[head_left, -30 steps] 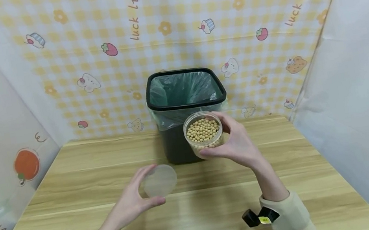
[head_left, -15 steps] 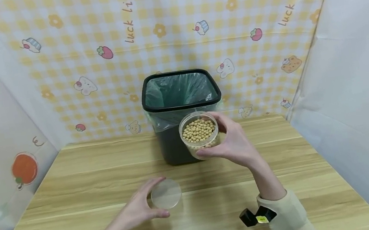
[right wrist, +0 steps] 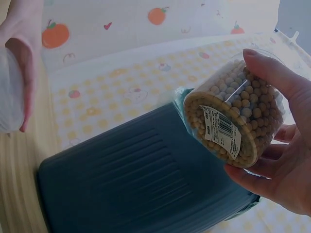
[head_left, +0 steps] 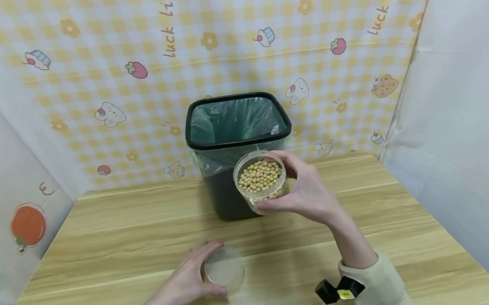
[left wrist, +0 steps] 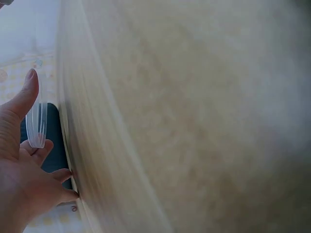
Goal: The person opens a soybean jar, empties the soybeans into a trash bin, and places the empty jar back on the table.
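Observation:
My right hand (head_left: 309, 193) grips a clear round jar (right wrist: 235, 114) of soybeans (head_left: 259, 175) by its side, thumb and fingers around it. The jar is uncovered and held up in front of the bin, tilted a little. A barcode label (right wrist: 222, 130) shows on its base in the right wrist view. Low over the table, my left hand (head_left: 190, 278) pinches a translucent round lid (head_left: 225, 270) by its edges between thumb and fingers. In the left wrist view the lid (left wrist: 37, 119) is seen edge-on, just above the tabletop; whether it touches the wood I cannot tell.
A dark bin (head_left: 226, 192) with a black rim and a clear liner stands at the back of the wooden table (head_left: 133, 232), behind the jar. A patterned cloth (head_left: 226, 28) hangs behind it, and pale sheets (head_left: 462, 88) close off both sides.
My left hand has brought the lid down and slightly right, close to the tabletop. The right hand keeps its hold on the jar, nearly still, as the view shifts slightly.

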Demonstrator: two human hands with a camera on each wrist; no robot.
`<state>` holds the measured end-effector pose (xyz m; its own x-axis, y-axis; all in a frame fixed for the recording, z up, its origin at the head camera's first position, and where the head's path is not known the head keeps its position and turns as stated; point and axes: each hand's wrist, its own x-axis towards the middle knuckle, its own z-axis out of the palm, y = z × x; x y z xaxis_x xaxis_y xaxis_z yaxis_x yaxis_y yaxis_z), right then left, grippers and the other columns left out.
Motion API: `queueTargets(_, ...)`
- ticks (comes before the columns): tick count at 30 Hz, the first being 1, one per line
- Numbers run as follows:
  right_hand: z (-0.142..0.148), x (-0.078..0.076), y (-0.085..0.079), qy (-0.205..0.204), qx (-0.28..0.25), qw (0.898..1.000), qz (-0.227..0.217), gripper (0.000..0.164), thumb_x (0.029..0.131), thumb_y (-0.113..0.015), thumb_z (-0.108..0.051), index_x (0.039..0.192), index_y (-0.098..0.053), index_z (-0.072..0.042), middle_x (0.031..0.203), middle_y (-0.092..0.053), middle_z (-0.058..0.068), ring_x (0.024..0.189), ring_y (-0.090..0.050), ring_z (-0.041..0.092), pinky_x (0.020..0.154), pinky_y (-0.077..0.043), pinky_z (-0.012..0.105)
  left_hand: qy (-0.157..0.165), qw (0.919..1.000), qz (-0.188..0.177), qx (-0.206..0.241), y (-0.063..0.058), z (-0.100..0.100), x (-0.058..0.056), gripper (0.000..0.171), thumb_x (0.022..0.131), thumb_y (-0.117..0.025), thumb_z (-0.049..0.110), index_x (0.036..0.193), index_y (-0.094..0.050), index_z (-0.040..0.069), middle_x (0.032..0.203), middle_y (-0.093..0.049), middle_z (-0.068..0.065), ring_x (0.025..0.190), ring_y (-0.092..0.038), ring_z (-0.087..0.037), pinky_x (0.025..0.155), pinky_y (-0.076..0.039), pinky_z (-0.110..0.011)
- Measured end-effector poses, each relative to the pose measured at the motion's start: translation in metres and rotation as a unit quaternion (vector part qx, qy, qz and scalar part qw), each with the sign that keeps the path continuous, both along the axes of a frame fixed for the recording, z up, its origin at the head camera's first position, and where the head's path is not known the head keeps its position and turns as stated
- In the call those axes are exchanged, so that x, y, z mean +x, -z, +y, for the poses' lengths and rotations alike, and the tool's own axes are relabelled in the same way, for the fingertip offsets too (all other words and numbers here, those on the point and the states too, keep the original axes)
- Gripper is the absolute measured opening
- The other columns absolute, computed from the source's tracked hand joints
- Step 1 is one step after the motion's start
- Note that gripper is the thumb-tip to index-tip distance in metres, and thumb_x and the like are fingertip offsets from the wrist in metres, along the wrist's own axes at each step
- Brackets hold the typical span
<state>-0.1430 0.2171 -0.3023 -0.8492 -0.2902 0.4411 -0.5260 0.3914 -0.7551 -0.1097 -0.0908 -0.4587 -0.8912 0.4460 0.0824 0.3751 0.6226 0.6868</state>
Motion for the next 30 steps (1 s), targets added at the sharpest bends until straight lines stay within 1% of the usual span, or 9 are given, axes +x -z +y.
queueTargets(2,-0.002,0.001,-0.002,-0.002,0.000,1.000,0.001,0.089,0.065,-0.099,-0.020,0.143,-0.055,-0.020,0.126,-0.070,0.000,0.112,-0.066,0.014,0.097,-0.053,0.031,0.007,0.9999,0.008,0.000,0.001,-0.001,0.000,0.105,0.062,-0.093,0.051,0.150,-0.051,0.011,0.155,-0.052,-0.016,0.150,-0.032,-0.052,0.119,-0.014,-0.076)
queueTargets(5,-0.004,0.001,-0.005,-0.003,0.001,1.000,0.006,0.089,0.065,-0.099,-0.020,0.142,-0.055,-0.020,0.125,-0.070,0.000,0.112,-0.065,0.014,0.097,-0.053,0.032,0.012,0.9997,0.017,-0.012,0.001,0.000,0.002,0.106,0.062,-0.093,0.052,0.149,-0.052,0.008,0.156,-0.052,-0.015,0.151,-0.030,-0.052,0.119,-0.012,-0.077)
queueTargets(9,-0.004,0.003,-0.009,0.000,0.001,1.000,0.011,0.089,0.065,-0.099,-0.019,0.143,-0.055,-0.021,0.125,-0.070,0.000,0.112,-0.065,0.015,0.098,-0.052,0.034,0.023,0.9984,0.035,-0.039,0.001,0.001,0.004,0.105,0.062,-0.093,0.053,0.147,-0.054,0.005,0.156,-0.052,-0.014,0.152,-0.029,-0.051,0.119,-0.013,-0.077)
queueTargets(13,-0.004,0.005,-0.011,0.005,0.000,1.000,0.013,0.089,0.065,-0.099,-0.019,0.143,-0.055,-0.021,0.126,-0.070,0.001,0.112,-0.065,0.016,0.098,-0.052,0.035,0.025,0.9966,0.051,-0.060,0.001,0.002,0.006,0.102,0.062,-0.093,0.054,0.144,-0.056,0.004,0.157,-0.051,-0.013,0.152,-0.030,-0.052,0.117,-0.016,-0.078)
queueTargets(16,-0.003,0.006,-0.012,0.010,0.001,1.000,0.016,0.089,0.064,-0.099,-0.020,0.142,-0.056,-0.022,0.125,-0.070,0.000,0.110,-0.065,0.015,0.096,-0.052,0.034,0.023,0.9964,0.046,-0.067,0.001,0.003,0.006,0.102,0.063,-0.092,0.053,0.144,-0.056,0.004,0.158,-0.050,-0.013,0.152,-0.028,-0.051,0.118,-0.016,-0.077)
queueTargets(20,-0.001,0.008,-0.011,0.016,-0.001,1.000,0.021,0.089,0.064,-0.100,-0.021,0.142,-0.057,-0.024,0.125,-0.069,-0.002,0.110,-0.065,0.014,0.095,-0.052,0.031,0.024,0.9970,0.027,-0.068,0.000,0.005,0.007,0.104,0.064,-0.093,0.050,0.148,-0.052,0.004,0.160,-0.046,-0.014,0.154,-0.025,-0.050,0.120,-0.014,-0.076)
queueTargets(26,0.004,0.011,-0.006,0.033,-0.004,0.999,0.014,0.089,0.064,-0.100,-0.021,0.142,-0.057,-0.022,0.126,-0.068,-0.001,0.110,-0.065,0.014,0.095,-0.052,0.029,0.035,0.9973,0.002,-0.065,-0.005,0.003,0.010,0.116,0.061,-0.094,0.049,0.152,-0.044,-0.001,0.162,-0.041,-0.019,0.154,-0.022,-0.051,0.120,-0.013,-0.076)
queueTargets(28,0.005,0.012,-0.005,0.040,-0.007,0.999,0.009,0.090,0.064,-0.100,-0.020,0.142,-0.057,-0.021,0.127,-0.068,0.000,0.109,-0.064,0.014,0.094,-0.052,0.028,0.039,0.9969,-0.003,-0.069,-0.008,0.001,0.010,0.115,0.064,-0.092,0.051,0.153,-0.043,-0.001,0.163,-0.040,-0.020,0.154,-0.023,-0.052,0.120,-0.014,-0.076)
queueTargets(30,0.006,0.013,-0.004,0.049,-0.010,0.999,0.007,0.090,0.063,-0.100,-0.019,0.142,-0.057,-0.020,0.128,-0.068,0.001,0.108,-0.064,0.014,0.093,-0.051,0.027,0.040,0.9968,-0.007,-0.069,-0.014,-0.001,0.008,0.109,0.071,-0.088,0.053,0.154,-0.042,-0.001,0.163,-0.038,-0.021,0.154,-0.022,-0.053,0.119,-0.015,-0.076)
